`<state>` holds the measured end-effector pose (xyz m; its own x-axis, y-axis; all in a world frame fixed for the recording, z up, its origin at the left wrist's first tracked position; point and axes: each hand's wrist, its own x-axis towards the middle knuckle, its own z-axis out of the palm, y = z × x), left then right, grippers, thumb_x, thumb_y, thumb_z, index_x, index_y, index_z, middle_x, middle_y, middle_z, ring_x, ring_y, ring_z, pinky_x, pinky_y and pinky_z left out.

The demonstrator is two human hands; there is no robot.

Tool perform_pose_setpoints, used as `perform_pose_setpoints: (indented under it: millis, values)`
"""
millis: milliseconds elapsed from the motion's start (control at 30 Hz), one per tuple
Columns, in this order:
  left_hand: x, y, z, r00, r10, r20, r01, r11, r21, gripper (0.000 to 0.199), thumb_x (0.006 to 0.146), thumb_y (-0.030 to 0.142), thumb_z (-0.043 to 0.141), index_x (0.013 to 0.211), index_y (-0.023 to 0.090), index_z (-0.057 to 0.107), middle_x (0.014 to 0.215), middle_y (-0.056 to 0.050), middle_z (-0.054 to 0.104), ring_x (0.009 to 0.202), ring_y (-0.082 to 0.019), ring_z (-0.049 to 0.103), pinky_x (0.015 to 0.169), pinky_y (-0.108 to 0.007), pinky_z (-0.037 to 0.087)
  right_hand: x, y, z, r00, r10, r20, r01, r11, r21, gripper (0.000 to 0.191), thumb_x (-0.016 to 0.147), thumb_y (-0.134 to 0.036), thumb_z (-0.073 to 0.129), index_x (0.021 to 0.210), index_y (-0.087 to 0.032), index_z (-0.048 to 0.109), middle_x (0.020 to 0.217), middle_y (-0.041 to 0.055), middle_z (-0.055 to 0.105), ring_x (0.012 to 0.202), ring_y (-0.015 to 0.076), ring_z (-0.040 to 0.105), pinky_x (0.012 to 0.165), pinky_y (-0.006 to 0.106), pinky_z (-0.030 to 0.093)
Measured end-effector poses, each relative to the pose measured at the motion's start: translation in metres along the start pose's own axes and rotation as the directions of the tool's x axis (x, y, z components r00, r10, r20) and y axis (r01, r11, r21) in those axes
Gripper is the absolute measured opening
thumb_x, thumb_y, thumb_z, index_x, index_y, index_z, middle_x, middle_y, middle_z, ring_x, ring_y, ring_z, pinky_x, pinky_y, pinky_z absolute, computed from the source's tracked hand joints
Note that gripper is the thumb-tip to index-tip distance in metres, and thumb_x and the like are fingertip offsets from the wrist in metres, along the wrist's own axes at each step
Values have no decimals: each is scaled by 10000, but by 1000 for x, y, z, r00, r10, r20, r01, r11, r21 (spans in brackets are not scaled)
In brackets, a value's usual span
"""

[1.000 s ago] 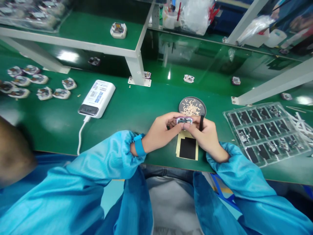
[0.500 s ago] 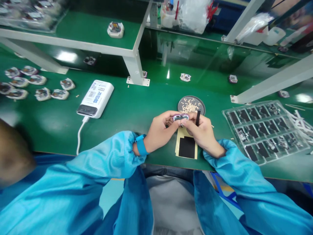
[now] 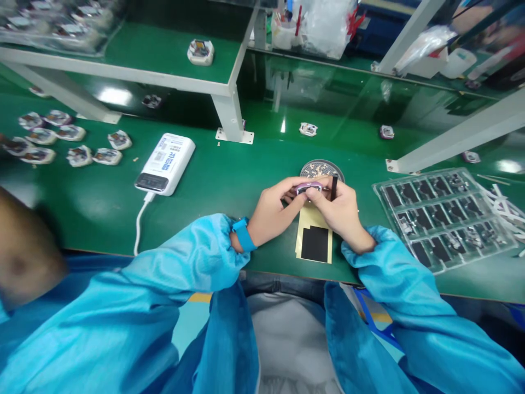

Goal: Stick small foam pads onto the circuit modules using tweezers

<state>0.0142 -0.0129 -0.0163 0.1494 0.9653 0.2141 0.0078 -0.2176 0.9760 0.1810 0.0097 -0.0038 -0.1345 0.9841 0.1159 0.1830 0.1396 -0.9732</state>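
Note:
My left hand [image 3: 274, 212] is closed around one side of a small purple-and-white electronic device housing [image 3: 302, 187], with thumb and fingers at its edge. On the other side my right hand [image 3: 342, 210] grips the same housing, its thumb pressing on the near face. A dark strip [image 3: 334, 187] sticks up between the fingers of my right hand. Just below the hands lies a yellow backing sheet [image 3: 305, 219] bearing a black rectangular sticker [image 3: 315, 244]. Behind them, partly covered by my fingers, is a round grey dish [image 3: 304, 171] holding small beige pieces.
To the right is a clear compartment tray [image 3: 383, 200] with black and metallic parts. A white power bank [image 3: 176, 158] with a cable lies left. Several open housings [image 3: 80, 156] sit farther left, near another person's head [image 3: 28, 251]. Shelf legs [image 3: 229, 115] stand at the back.
The housing has tilted in my hands, so more of its purple shell shows and less of its inside. Both hands have risen slightly toward the dish. The view has shifted a little.

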Motion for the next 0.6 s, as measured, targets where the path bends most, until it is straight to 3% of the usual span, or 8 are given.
perform_pose_setpoints:
  millis: [100, 300, 600]
  values:
    - [-2, 4, -3, 998, 52, 20, -54, 991, 123, 312, 966, 246, 614, 1264, 194, 690, 1242, -66, 719, 1067, -177, 683, 864, -267, 550, 0, -3, -3, 999, 18, 36, -18, 1000, -11, 386, 737, -536, 844, 854, -192, 716, 787, 39, 673, 778, 179, 612, 652, 290, 482]
    - [-2, 3, -2, 996, 57, 68, -67, 986, 152, 351, 979, 245, 588, 1316, 192, 674, 1298, -67, 704, 1088, -178, 681, 855, -267, 548, 1, 1, -8, 996, 19, 83, -20, 1000, 15, 345, 728, -459, 875, 783, -179, 681, 735, 6, 624, 662, 121, 526, 607, 261, 409]
    - [-2, 0, 5, 995, 81, -61, -69, 983, 168, 310, 936, 184, 607, 1224, 163, 722, 1172, -65, 752, 983, -168, 710, 856, -276, 556, 0, 1, 1, 993, 107, 58, -113, 986, 122, 463, 686, -520, 883, 748, -183, 572, 616, -46, 493, 517, 76, 372, 486, 242, 275]
